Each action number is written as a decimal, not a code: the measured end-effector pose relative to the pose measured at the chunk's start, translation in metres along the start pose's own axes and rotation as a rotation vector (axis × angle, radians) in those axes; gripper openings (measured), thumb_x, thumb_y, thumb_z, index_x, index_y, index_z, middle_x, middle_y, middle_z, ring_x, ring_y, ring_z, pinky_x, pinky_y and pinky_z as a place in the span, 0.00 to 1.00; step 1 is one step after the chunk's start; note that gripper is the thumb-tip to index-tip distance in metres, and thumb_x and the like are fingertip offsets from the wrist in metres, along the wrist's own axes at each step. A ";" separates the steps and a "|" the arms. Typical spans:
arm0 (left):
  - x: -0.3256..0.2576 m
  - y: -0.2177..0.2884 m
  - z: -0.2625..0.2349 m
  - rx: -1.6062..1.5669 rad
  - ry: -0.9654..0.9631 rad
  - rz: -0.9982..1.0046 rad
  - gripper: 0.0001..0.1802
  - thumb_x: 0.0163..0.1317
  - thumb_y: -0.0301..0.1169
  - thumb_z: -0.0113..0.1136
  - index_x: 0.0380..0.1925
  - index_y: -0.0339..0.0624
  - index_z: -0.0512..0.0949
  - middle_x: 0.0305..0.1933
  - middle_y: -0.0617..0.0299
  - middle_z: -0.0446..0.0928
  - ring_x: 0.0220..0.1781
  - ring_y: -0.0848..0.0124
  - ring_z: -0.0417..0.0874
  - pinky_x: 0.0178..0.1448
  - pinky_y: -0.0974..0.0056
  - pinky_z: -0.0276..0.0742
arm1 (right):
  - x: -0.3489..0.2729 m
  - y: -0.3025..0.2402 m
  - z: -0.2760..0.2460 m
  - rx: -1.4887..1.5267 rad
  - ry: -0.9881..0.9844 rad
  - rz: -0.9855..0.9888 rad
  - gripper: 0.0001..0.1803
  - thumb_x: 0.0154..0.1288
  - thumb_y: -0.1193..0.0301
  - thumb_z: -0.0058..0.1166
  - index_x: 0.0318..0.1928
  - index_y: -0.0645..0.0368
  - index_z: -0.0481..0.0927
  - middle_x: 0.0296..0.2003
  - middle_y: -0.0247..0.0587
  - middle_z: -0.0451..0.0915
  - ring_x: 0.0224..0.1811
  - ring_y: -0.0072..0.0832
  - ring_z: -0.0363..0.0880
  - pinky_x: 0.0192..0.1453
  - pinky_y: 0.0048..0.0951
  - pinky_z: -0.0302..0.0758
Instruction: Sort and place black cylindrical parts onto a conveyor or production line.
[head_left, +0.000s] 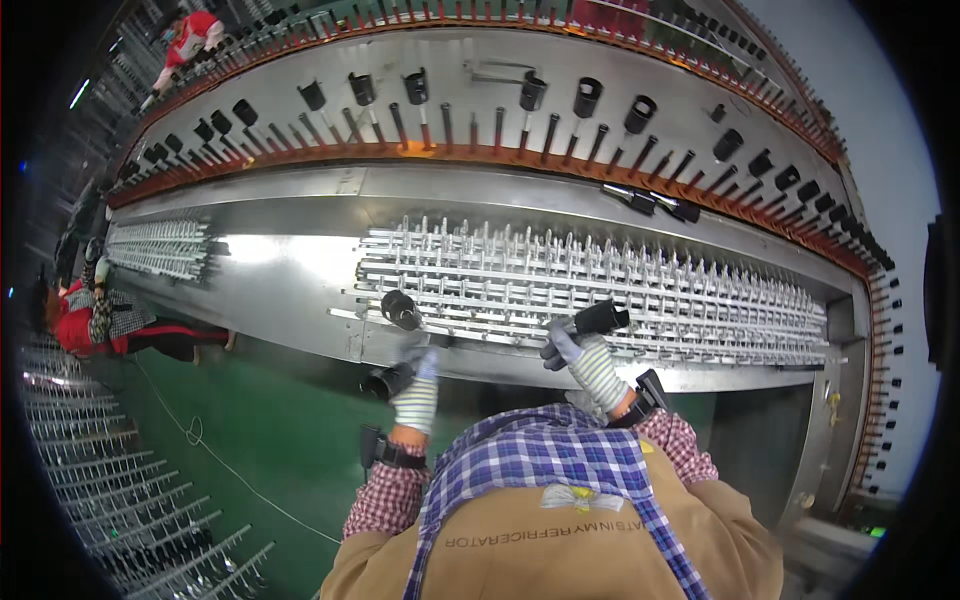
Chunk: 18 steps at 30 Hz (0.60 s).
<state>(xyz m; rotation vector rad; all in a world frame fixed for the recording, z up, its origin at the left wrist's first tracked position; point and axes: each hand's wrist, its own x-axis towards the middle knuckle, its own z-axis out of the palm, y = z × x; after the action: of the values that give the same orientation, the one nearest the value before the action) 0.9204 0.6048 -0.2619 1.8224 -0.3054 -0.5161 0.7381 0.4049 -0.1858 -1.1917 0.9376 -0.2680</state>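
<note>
My left hand [415, 392], in a striped glove, is closed round a black hollow cylindrical part [384, 382] in front of the bench edge; motion blurs it a little. Just beyond sits a second black cylindrical part [400, 310], at the near left end of the metal racks; whether my fingers touch it I cannot tell. To the right, my right hand [588, 362], gloved the same way, grips a black part with a cylindrical end [600, 318] above the racks' near edge. Silvery racks with rows of upright pegs [590, 275] lie on the steel bench [290, 300].
Behind the bench runs an orange-brown rail [480, 152] with upright rods, several bearing black cylinders [587, 97]. Two black parts [650, 202] lie on the ledge. More racks [160, 248] are stacked at left, near a person in red [90, 325]. A cable [230, 462] crosses the green floor.
</note>
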 end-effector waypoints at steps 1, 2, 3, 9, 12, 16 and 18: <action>-0.006 0.013 0.013 -0.121 -0.164 0.043 0.25 0.50 0.38 0.61 0.46 0.39 0.65 0.39 0.57 0.72 0.36 0.71 0.75 0.36 0.69 0.74 | -0.001 -0.005 0.005 0.008 0.021 0.008 0.15 0.58 0.63 0.50 0.38 0.63 0.71 0.20 0.40 0.75 0.18 0.24 0.75 0.21 0.22 0.73; -0.013 0.030 0.031 -0.244 -0.330 0.084 0.26 0.51 0.39 0.60 0.47 0.39 0.64 0.42 0.56 0.71 0.38 0.70 0.75 0.38 0.68 0.75 | -0.001 -0.003 0.005 0.030 0.014 -0.016 0.15 0.58 0.62 0.50 0.38 0.63 0.71 0.20 0.40 0.75 0.18 0.24 0.75 0.21 0.22 0.73; -0.013 0.054 0.047 -0.269 -0.388 0.085 0.26 0.51 0.40 0.60 0.47 0.39 0.64 0.43 0.56 0.71 0.39 0.69 0.75 0.40 0.68 0.74 | 0.000 -0.003 0.004 0.006 0.015 -0.038 0.16 0.59 0.62 0.50 0.37 0.63 0.71 0.20 0.40 0.76 0.18 0.24 0.75 0.21 0.21 0.73; 0.026 0.027 0.065 0.387 -0.443 0.139 0.11 0.54 0.34 0.54 0.31 0.36 0.74 0.18 0.54 0.76 0.20 0.70 0.77 0.28 0.65 0.75 | 0.003 -0.007 0.002 0.013 -0.009 -0.069 0.17 0.59 0.59 0.48 0.34 0.63 0.72 0.19 0.40 0.75 0.17 0.23 0.75 0.19 0.20 0.72; 0.011 0.050 0.067 0.247 -0.355 0.177 0.14 0.54 0.38 0.55 0.31 0.36 0.74 0.17 0.56 0.76 0.18 0.66 0.77 0.26 0.64 0.73 | 0.004 0.003 0.003 -0.224 0.006 -0.060 0.19 0.59 0.57 0.45 0.28 0.62 0.74 0.15 0.36 0.74 0.16 0.21 0.74 0.18 0.21 0.71; 0.018 0.021 0.069 0.288 -0.345 0.269 0.19 0.53 0.42 0.55 0.34 0.34 0.73 0.22 0.53 0.76 0.23 0.66 0.80 0.25 0.63 0.75 | 0.012 0.030 0.003 -0.577 0.033 -0.154 0.19 0.59 0.57 0.44 0.30 0.62 0.75 0.15 0.47 0.75 0.17 0.33 0.76 0.24 0.30 0.73; 0.022 0.009 0.065 0.533 -0.429 0.197 0.20 0.56 0.37 0.53 0.42 0.32 0.70 0.31 0.52 0.76 0.30 0.64 0.79 0.31 0.66 0.76 | 0.008 0.026 0.014 -1.077 0.149 -0.243 0.10 0.55 0.66 0.49 0.33 0.60 0.75 0.23 0.48 0.77 0.26 0.38 0.77 0.30 0.35 0.74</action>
<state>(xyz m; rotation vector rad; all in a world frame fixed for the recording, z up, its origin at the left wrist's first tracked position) 0.9081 0.5373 -0.2734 2.1456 -0.9813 -0.7334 0.7456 0.4192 -0.2115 -2.3059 1.0943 -0.0197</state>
